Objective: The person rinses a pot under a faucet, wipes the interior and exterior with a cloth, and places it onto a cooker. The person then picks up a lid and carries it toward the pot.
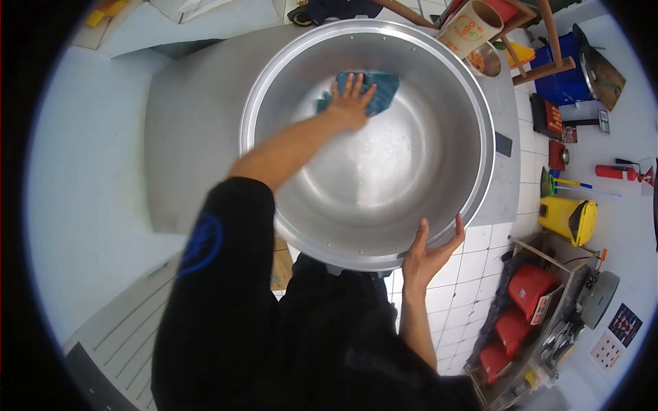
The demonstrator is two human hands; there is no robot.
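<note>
A large round metal pot (370,185) stands on a grey metal surface (199,123), its open top facing me. Inside it, near the far left part, a blue-green cloth (386,89) lies crumpled under my left hand (351,108). That hand is pressed flat on the cloth with its fingers spread. My right hand (423,257) rests against the near right rim of the pot, thumb and index finger stretched wide apart over the edge; its other fingers are mostly hidden.
At the back right are a printed paper tub (469,29), a metal bowl (488,60) and a wooden stool (541,68). Farther right stand a blue container (562,68), a yellow bin (569,219) and a rack with red containers (531,291).
</note>
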